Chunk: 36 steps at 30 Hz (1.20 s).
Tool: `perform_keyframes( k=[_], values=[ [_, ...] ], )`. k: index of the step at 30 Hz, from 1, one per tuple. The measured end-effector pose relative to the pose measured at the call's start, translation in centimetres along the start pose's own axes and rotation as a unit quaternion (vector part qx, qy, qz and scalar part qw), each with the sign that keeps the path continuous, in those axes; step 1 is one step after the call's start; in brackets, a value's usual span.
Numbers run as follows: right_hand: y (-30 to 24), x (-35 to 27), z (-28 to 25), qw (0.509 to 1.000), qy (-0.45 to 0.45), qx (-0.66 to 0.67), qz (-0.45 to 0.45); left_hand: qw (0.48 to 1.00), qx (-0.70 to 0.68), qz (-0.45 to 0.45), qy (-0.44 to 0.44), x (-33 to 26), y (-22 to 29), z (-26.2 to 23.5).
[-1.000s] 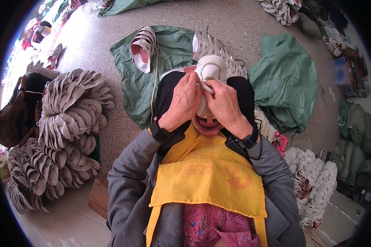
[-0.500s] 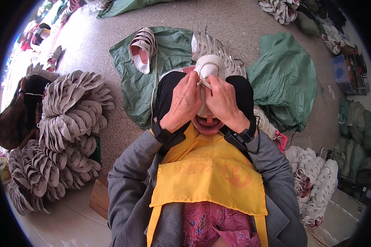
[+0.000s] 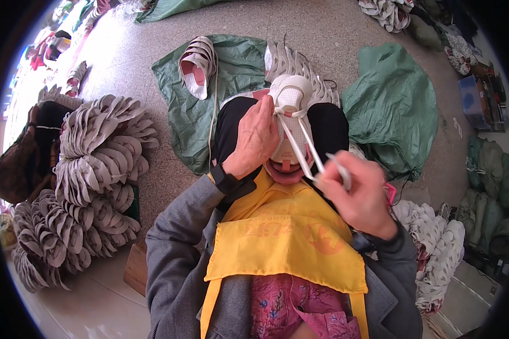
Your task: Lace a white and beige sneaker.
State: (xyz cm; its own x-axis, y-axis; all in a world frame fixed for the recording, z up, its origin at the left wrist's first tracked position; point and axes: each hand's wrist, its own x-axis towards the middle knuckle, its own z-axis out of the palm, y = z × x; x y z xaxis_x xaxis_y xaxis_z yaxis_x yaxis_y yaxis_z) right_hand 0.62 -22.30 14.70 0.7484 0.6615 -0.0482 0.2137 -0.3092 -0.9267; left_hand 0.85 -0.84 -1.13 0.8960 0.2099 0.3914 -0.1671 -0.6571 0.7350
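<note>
A white mesh shoe upper (image 3: 290,121) is being held on the lap, at the twelve o'clock side of the yellow apron (image 3: 288,237), its toe pointing away toward twelve o'clock. The left hand (image 3: 257,138) is being pressed against the upper's nine o'clock side, fingers curled loosely round it and the thumb laid near the lace crossing. A white shoelace (image 3: 300,150) is being drawn taut from that crossing down toward five o'clock, where both strands are being pinched in the right hand (image 3: 356,192); this hand is closed round the lace ends, and a pale lace tip (image 3: 341,170) is sticking out above the fingers. The right hand is lying at about four o'clock from the upper, well apart from it, while the left is touching it.

A green sack (image 3: 209,96) is spread on the floor at eleven o'clock with another upper (image 3: 198,68) lying on it. Stacks of grey insoles (image 3: 96,152) are being kept at nine o'clock. A second green sack (image 3: 393,110) is bunched at two o'clock.
</note>
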Motion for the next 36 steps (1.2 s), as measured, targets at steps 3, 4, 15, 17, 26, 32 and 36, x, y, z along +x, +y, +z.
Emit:
perform_keyframes(
  k=[3, 4, 15, 17, 26, 32, 36],
  values=[
    [-2.1, -0.7, -3.1, 0.998, -0.015, 0.046, 0.028, 1.000, 0.000, 0.001, 0.006, -0.2, -0.2, -0.1],
    [-1.7, -0.4, -3.4, 0.997, -0.006, 0.062, 0.050, 1.000, -0.006, 0.014, 0.014, 0.0, -0.1, -0.1],
    [-1.7, 3.8, -4.0, 0.993, 0.033, 0.103, 0.039, 0.979, -0.172, 0.066, -0.089, 1.9, 5.4, -5.2],
    [-1.3, 4.7, -4.0, 0.992, 0.035, 0.118, 0.033, 0.965, -0.246, 0.031, -0.085, 1.7, 5.6, -5.2],
    [1.5, 7.5, -2.9, 0.970, 0.050, 0.234, -0.039, 0.914, -0.386, -0.064, -0.104, 2.3, 7.5, -7.2],
    [3.0, 8.0, -1.0, 0.973, 0.076, 0.213, -0.036, 0.904, -0.418, -0.069, -0.058, 2.2, 7.8, -6.0],
    [3.7, 8.2, -0.4, 0.980, 0.105, 0.147, -0.089, 0.871, -0.482, -0.077, -0.058, 2.5, 8.1, -5.7]
  ],
)
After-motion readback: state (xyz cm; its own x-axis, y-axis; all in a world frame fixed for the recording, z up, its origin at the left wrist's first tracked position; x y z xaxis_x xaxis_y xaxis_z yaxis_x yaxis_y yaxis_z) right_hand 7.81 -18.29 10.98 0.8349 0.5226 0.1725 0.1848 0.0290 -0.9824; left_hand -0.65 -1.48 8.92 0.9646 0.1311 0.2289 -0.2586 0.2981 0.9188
